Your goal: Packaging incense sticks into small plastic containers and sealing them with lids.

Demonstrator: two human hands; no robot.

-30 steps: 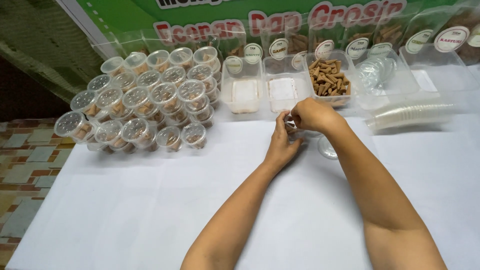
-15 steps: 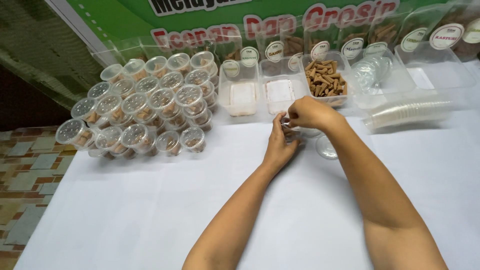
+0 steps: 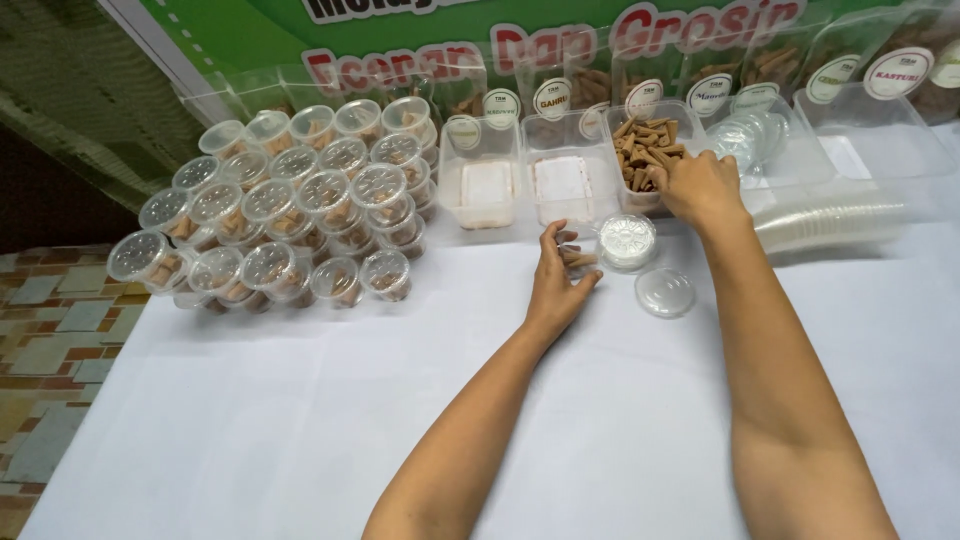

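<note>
The small round cup [image 3: 627,241] w/ its clear lid on sat on the white tablecloth [image 3: 300,420], toward the far edge of the table, just in front of the tub of brown cones [image 3: 648,150]. It was apart from both hands — nobody gripped it. A loose lid [image 3: 665,292] lay flat just near-right of it.

Progress, as I judged it: a big stack of filled, lidded cups [image 3: 290,205] already stood at the far-left corner, so most of the batch looked done. Cones were left in the tub, and a row of nested empty cups [image 3: 830,220] lay on its side at the far right, so more packing remained. I couldn't tell whether the lid on the near cup was pressed home.

My left hand [image 3: 557,278] rested just left of the cup, palm partly turned up, fingers loosely curled around a few loose cones [image 3: 575,255] — a slack hold, not a fist. My right hand [image 3: 700,185] reached across to the tub's near rim, wrist bent down, fingers dipped among the cones; whether they pinched one I couldn't tell, tips being hidden.

Beyond: two more tubs [image 3: 520,185] holding white pads stood left of the cone tub, spare lids [image 3: 750,140] piled in a tray at the far right, and a green banner [image 3: 250,30] along the back.
</note>
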